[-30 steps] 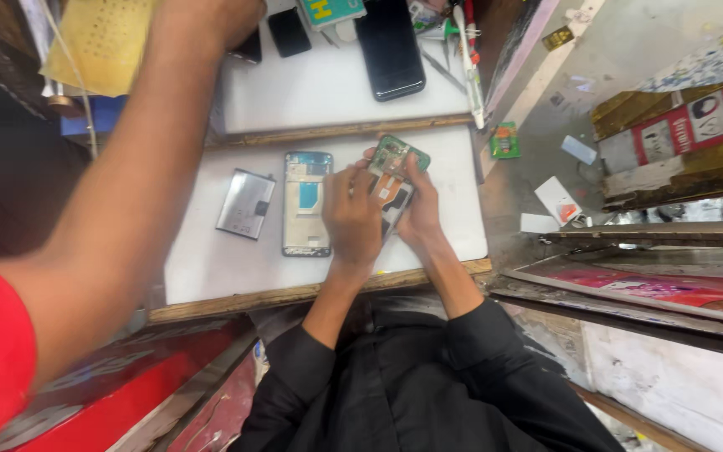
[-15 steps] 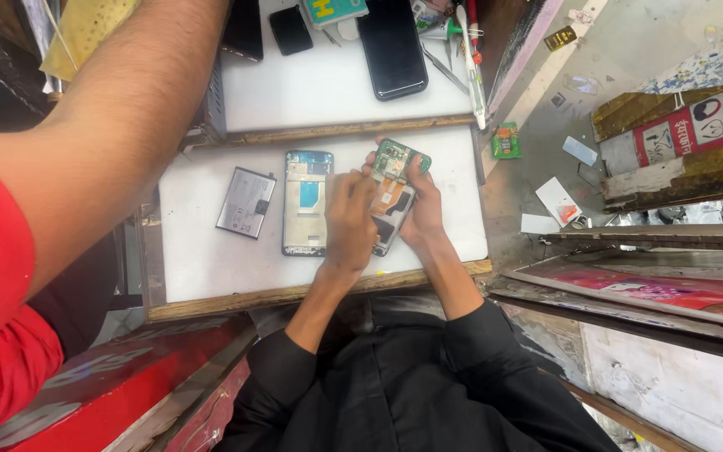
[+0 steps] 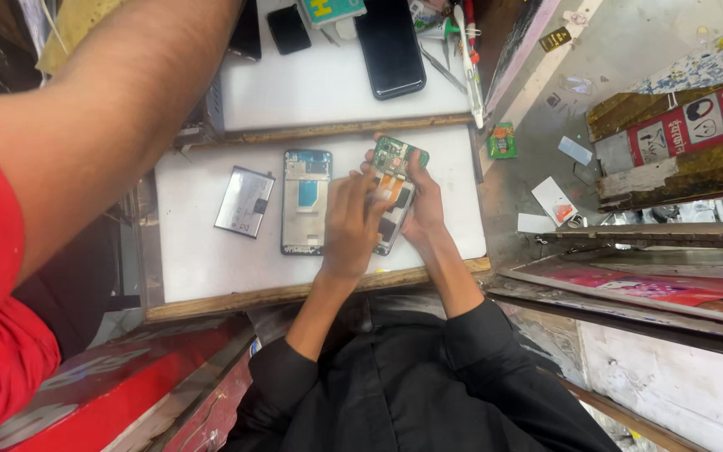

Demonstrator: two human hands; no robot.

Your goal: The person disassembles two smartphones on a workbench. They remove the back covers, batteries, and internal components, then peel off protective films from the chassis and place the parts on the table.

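Note:
Both of my hands hold an opened phone (image 3: 397, 172) over the white work board (image 3: 202, 259); its green circuit board and orange flex cable are exposed. My right hand (image 3: 427, 205) cradles it from the right side. My left hand (image 3: 351, 222) lies over its lower half with fingertips pressing on the inside. Just left of my hands, a bare phone frame (image 3: 305, 201) with a blue patch lies flat on the board. A silver battery-like plate (image 3: 244, 201) rests further left.
A co-worker's bare arm (image 3: 119, 117) with a red sleeve stretches across the left side toward the back. The raised white shelf (image 3: 320, 88) behind holds a black phone (image 3: 389, 46), a smaller dark device (image 3: 288, 29) and tools (image 3: 466, 50). A green packet (image 3: 502, 141) lies right of the board.
The co-worker's arm has swung nearer and now covers more of the left side. My hands stay on the opened phone with only slight finger shifts.

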